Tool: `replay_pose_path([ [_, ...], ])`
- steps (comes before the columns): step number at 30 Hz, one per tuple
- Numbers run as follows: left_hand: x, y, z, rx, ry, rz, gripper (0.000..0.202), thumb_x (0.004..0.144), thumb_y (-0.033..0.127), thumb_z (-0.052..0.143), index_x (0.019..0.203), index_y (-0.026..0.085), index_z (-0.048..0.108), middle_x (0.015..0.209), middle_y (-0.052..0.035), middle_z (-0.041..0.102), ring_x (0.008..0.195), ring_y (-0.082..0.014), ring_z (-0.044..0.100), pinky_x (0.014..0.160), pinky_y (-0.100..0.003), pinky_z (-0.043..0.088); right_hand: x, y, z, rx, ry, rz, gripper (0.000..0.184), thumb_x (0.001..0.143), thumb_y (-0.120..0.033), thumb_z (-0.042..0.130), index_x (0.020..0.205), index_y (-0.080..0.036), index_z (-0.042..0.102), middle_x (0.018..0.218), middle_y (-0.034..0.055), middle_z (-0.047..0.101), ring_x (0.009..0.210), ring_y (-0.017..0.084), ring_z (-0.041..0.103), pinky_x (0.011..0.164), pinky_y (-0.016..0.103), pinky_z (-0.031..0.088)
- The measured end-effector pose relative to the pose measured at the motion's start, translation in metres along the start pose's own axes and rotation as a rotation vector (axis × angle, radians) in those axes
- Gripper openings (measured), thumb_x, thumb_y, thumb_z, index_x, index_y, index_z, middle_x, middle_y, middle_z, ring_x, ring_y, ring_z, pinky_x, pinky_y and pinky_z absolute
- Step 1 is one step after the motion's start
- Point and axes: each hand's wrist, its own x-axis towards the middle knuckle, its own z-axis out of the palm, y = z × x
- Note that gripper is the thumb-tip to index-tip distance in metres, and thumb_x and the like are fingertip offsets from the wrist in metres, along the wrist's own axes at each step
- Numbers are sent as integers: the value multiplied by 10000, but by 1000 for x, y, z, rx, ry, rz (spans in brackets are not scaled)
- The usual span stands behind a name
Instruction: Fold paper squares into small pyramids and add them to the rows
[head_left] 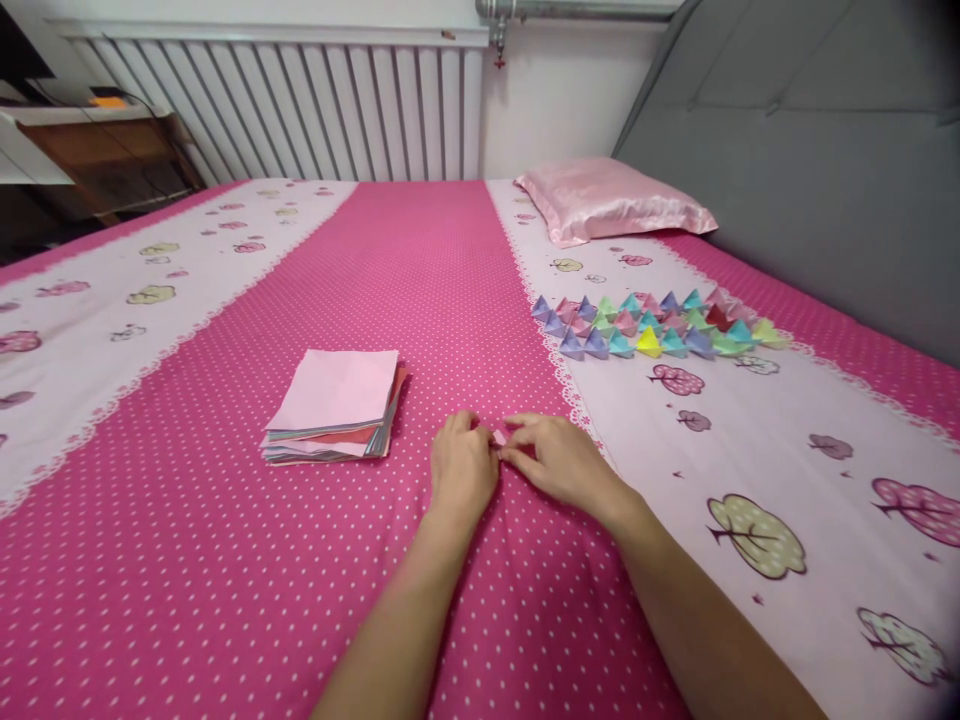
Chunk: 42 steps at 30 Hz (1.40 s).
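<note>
Pink paper (500,438), one small piece, sits between two hands, well short of the bed's (300,590) far edge. The right hand (555,455) pinches it; the left hand's (463,460) fingers curl against it, their grip unclear. One sheet stack (337,390) lies leftward; three rows of folded shapes (649,342) and one pillow (607,195) lie toward the headboard edge.

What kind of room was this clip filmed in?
Most likely a bedroom: there's a pink satin pillow on a patterned bedsheet, a grey padded headboard alongside, and a white radiator beyond.
</note>
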Motion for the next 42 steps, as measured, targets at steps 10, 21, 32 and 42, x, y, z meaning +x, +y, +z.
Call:
replay_pose_path([
  [10,0,1,-1,-14,-30,-30,229,772,145,468,865,163,677,957,-84,587,941,-184,523,823,-287,403,9,-6,23,-15,168,111,173,803,-241,530,888,-229,681,965,32,671,948,186,574,787,282,427],
  [21,-2,6,-4,39,-48,-51,230,771,156,461,825,147,685,950,-94,591,933,-200,531,813,-300,400,7,-16,32,-209,115,207,221,837,-199,459,868,-213,677,1045,64,630,903,217,580,628,306,415],
  [32,-9,13,-18,195,-17,-152,294,825,208,399,863,153,685,967,-116,598,922,-256,520,805,-390,364,9,-11,36,-245,116,114,222,876,-170,417,816,-172,631,930,75,593,865,184,555,605,287,389],
  [42,-7,14,-16,188,-46,-171,309,837,211,391,860,146,691,950,-123,601,925,-263,516,785,-385,373,11,-14,41,-244,83,153,213,873,-121,409,777,-158,594,868,64,590,818,172,531,603,271,355],
])
